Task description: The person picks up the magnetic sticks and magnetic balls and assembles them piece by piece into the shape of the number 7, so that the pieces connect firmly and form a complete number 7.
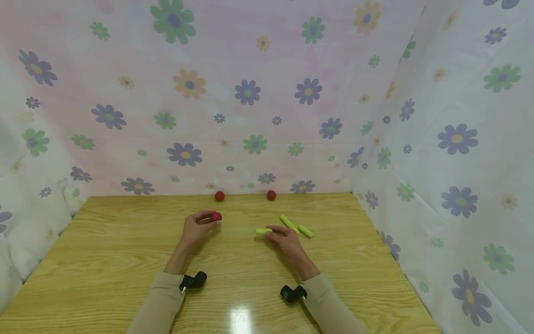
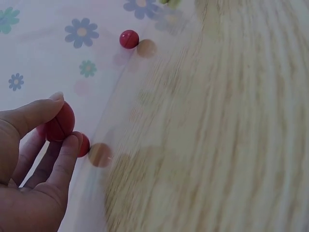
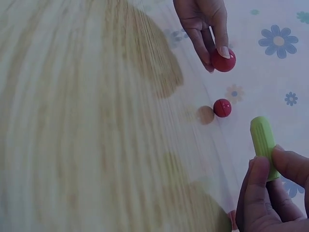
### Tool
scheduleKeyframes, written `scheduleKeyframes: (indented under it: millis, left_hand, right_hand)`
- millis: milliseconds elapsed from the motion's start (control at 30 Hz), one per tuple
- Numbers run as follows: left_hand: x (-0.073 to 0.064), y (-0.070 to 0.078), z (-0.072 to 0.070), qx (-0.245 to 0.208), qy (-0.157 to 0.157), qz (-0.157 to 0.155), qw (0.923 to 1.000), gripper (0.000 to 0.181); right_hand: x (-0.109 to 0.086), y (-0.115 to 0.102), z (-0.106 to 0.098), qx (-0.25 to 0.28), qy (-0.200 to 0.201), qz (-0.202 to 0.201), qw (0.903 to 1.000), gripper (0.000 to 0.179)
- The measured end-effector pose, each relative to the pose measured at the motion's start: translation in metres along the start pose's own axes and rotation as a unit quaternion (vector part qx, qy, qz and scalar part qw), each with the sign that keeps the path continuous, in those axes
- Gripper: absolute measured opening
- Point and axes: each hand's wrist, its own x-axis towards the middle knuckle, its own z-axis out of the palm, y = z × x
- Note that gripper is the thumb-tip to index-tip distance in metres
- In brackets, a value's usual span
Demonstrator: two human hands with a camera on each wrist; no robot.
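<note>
My left hand (image 1: 198, 230) pinches a small red ball (image 1: 216, 216) between thumb and fingertips over the left middle of the table. A seam line runs across that ball (image 2: 61, 123) in the left wrist view. To the right, my right hand (image 1: 288, 242) holds a short, ribbed yellow-green stick (image 1: 263, 231) with a rounded end, pointing left. The right wrist view shows thumb and fingers pinching the stick (image 3: 263, 140) by its lower part. Just beyond the right hand lie a longer yellow-green stick (image 1: 289, 223) and a shorter one (image 1: 305, 231).
Two more red balls, a left one (image 1: 219, 196) and a right one (image 1: 271, 195), sit at the back edge of the wooden table (image 1: 125, 241). Behind them hangs a flowered cloth (image 1: 225, 139), with more cloth along both sides. Black devices are strapped at both wrists.
</note>
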Motion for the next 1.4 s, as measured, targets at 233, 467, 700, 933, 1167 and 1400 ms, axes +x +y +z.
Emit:
scheduleKeyframes:
  millis: [233,467,700,933,1167,1400]
  left_hand:
    - [0.001,-0.002,0.003,-0.005,0.011,-0.007,0.9999,0.043]
    - [0.0,-0.005,0.008,-0.024,-0.006,-0.014,0.9996,0.048]
    - [0.001,-0.009,0.012,-0.026,-0.015,-0.007,0.9995,0.05]
    - [0.002,-0.008,0.013,-0.016,-0.008,-0.01,0.9998,0.046]
    - [0.001,-0.01,0.014,-0.019,-0.007,-0.005,0.9998,0.046]
    - [0.002,-0.011,0.015,-0.024,-0.01,-0.002,0.9997,0.046]
  right_hand:
    - [0.004,0.0,0.005,0.024,-0.005,-0.007,0.9997,0.036]
    - [0.004,-0.001,0.011,0.034,0.021,-0.004,0.9992,0.036]
    - [0.005,0.0,0.015,0.038,0.026,-0.011,0.9989,0.038]
    - [0.009,-0.002,0.017,0.05,0.015,-0.004,0.9986,0.038]
    - [0.01,0.001,0.022,0.057,0.023,-0.019,0.9979,0.039]
    - [0.012,0.003,0.026,0.073,0.014,-0.029,0.9968,0.041]
